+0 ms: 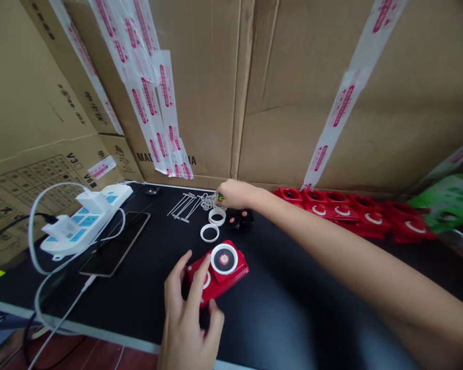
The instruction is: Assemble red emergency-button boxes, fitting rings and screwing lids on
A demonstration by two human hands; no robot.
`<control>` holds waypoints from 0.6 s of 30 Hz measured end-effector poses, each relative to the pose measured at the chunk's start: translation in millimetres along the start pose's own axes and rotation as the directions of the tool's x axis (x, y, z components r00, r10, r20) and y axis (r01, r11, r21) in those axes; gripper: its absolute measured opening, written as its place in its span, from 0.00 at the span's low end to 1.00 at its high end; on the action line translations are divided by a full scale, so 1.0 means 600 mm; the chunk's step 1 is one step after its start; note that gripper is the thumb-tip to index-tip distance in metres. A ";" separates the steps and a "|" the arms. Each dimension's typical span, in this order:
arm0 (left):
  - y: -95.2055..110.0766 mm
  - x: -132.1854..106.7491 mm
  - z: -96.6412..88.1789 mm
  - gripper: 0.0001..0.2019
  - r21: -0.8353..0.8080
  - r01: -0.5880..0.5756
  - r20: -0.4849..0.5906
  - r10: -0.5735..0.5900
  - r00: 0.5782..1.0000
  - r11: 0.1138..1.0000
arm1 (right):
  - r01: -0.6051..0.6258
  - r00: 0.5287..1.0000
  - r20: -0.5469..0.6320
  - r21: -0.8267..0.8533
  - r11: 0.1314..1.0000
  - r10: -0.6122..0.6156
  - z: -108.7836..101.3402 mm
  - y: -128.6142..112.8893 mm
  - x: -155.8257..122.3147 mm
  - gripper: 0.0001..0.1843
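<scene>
Red plastic housing [231, 277] lies near the front of the black table [293, 318], and the left hand [189, 318] grasps it, with fingers over its near end and the thumb on its side. A white ring with a dark centre [224, 258] sits on top of the housing. Just beyond lie two loose white rings [210, 233], and beside them small black parts [239, 218]. Off to the left are a phone [116, 243] and a white power strip [87, 218]. Farther back, the right hand [233, 194] reaches to the table's rear edge, fingers curled at a small green piece [220, 197]; whether they pinch it I cannot tell. Thin metal pins [185, 205] lie left of it, a row of red housings [351, 213] to the right, and cardboard boxes [293, 103] behind.
</scene>
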State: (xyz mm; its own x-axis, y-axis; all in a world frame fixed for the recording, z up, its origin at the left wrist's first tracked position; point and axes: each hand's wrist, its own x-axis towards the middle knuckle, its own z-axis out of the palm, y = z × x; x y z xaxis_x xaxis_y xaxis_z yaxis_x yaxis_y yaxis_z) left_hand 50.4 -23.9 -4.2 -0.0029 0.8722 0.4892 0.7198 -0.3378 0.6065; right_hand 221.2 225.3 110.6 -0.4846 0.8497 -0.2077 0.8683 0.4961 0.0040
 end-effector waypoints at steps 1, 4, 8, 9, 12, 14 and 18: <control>-0.003 0.001 -0.001 0.32 -0.002 -0.016 0.004 0.016 1.000 1.000 | -0.012 1.000 0.017 -0.016 1.000 0.012 0.002 -0.001 0.008 0.21; -0.010 0.005 0.000 0.32 -0.009 -0.060 0.013 0.060 0.998 0.998 | -0.027 0.997 0.073 -0.051 0.998 0.031 0.003 0.000 0.021 0.21; -0.013 0.007 0.001 0.30 -0.004 -0.063 0.024 0.063 0.998 0.998 | -0.019 0.993 0.119 -0.068 0.997 0.027 0.004 0.006 0.029 0.21; -0.012 0.007 0.002 0.30 0.001 -0.062 0.027 0.062 0.998 0.998 | -0.018 0.993 0.119 -0.070 0.997 0.026 0.006 0.007 0.032 0.21; -0.012 0.008 0.003 0.30 0.012 -0.071 0.021 0.071 0.997 0.997 | -0.019 0.995 0.097 -0.074 0.997 0.026 0.015 0.006 0.040 0.21; -0.013 0.008 0.004 0.29 0.013 -0.083 0.009 0.082 0.997 0.997 | -0.023 0.996 0.080 -0.076 0.997 0.029 0.019 0.002 0.043 0.21; -0.013 0.008 0.006 0.28 0.005 -0.092 -0.007 0.092 0.996 0.996 | -0.032 0.997 0.062 -0.075 0.997 0.036 0.010 -0.004 0.035 0.21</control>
State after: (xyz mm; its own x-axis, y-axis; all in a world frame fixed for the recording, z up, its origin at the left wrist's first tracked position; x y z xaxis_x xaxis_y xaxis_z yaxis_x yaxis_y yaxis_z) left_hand 47.1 -15.7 -8.7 0.0587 0.8348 0.5474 0.7207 -0.4149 0.5554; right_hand 209.4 240.6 100.3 -0.4452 0.8545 -0.2676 0.8726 0.4810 0.0844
